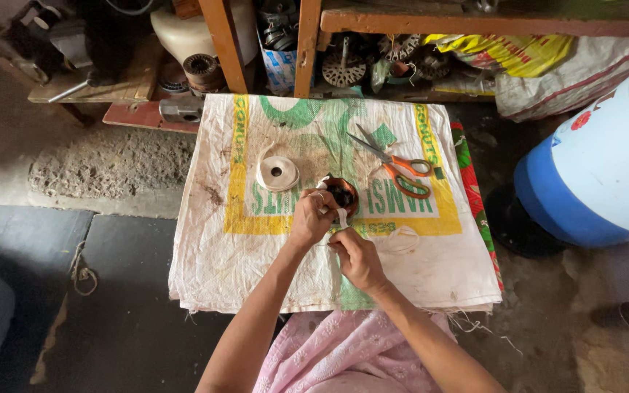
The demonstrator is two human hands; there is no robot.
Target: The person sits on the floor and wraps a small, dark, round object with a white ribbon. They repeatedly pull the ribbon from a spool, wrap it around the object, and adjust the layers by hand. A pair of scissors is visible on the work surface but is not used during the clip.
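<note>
1. The left hand (pixel 311 217) is gripping a copper coil (pixel 343 193), fingers clamped around its rim, near the middle of the woven sack (pixel 271 255).
2. The right hand (pixel 357 256) is pinching a white tape strip (pixel 341 218) running to the coil.
3. A white tape roll (pixel 277 173) is lying left of the coil; orange-handled scissors (pixel 396 164) are lying to its right, both apart from it.
4. A blue-and-white drum (pixel 598 167) is standing beyond the sack's right edge.

Left hand (pixel 310 217) grips a copper-wound coil (pixel 343 193) over a white woven sack (pixel 256 247). Right hand (pixel 358 258), just nearer, pinches white tape (pixel 341 217) running to the coil. Tape roll (pixel 278 173) lies left of the coil, orange-handled scissors (pixel 396 164) to the far right.
</note>
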